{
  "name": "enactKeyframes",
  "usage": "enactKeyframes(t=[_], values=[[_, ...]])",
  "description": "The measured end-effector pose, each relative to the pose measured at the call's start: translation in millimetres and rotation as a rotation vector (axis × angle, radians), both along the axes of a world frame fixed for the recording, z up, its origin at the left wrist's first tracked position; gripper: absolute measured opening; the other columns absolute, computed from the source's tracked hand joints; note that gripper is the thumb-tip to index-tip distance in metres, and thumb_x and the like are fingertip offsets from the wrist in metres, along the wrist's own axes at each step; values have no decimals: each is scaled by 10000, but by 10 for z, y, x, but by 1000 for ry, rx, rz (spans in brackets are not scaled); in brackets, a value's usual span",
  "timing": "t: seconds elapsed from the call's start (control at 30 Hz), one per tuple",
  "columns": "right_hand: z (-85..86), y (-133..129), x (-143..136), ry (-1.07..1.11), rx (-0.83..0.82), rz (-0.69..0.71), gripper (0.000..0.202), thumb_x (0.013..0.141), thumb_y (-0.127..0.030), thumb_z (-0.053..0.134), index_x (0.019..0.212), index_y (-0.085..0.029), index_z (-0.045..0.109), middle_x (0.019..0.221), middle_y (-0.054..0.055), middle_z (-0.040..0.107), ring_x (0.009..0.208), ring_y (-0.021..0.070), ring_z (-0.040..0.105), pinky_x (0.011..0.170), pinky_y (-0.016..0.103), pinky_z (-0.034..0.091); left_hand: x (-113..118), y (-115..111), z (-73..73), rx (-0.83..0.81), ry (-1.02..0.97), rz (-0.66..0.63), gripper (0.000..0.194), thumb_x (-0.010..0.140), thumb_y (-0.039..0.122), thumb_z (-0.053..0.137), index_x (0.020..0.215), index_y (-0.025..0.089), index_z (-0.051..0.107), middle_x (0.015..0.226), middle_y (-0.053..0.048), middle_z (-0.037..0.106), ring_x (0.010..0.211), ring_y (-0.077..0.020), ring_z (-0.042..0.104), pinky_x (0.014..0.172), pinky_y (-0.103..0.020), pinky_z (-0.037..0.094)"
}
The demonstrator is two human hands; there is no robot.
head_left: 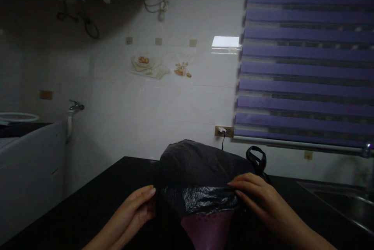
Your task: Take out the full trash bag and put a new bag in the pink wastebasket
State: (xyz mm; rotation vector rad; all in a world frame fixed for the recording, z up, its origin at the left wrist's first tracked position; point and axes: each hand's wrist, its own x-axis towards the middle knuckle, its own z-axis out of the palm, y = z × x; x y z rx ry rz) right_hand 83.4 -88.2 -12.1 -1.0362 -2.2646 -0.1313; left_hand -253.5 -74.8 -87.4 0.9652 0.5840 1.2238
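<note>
A black plastic bag point(204, 168) covers the top of a pink bin point(209, 228) with small holes near its rim, in the lower middle of the head view. The bag bulges up at the back, and a looped handle point(256, 158) stands up at its right. My right hand point(260, 195) pinches the bag's right side between thumb and fingers. At the bag's dark left edge, my left hand point(137, 205) has its thumb and fingers closed on the plastic. The bin's lower part runs out of view at the bottom.
The black countertop point(122, 180) lies beneath. At the right is a metal sink point(347, 203), and a white appliance point(32, 172) stands at the left near a wall tap point(76, 106). Behind are a plugged-in socket point(224, 131) and a purple striped blind point(304, 55).
</note>
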Motion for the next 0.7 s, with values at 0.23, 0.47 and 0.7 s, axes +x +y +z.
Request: enactKeyframes(t=[0.23,0.47,0.7], values=[[-18,-8,20,16,165,38,213,897,-202,525,986,-216,717,962,60,677,900,139,652,796,254,564,-8,-4,-32,-6,-18,-9,177,736,319,764,765,146,736,801,-76,722,749,-190,660,724,-286,500],[-33,-19,7,42,206,48,188,881,-173,543,951,-225,710,932,39,680,871,123,657,769,224,565,-36,-19,-82,-26,-57,39,138,705,276,777,747,149,739,795,-64,703,760,-192,643,748,-307,496],[-12,-69,10,65,236,50,185,870,-161,545,922,-231,709,915,31,681,848,113,662,749,207,565,-52,-53,-79,-29,-16,42,174,709,246,771,845,137,754,841,-83,712,793,-200,644,774,-313,492]])
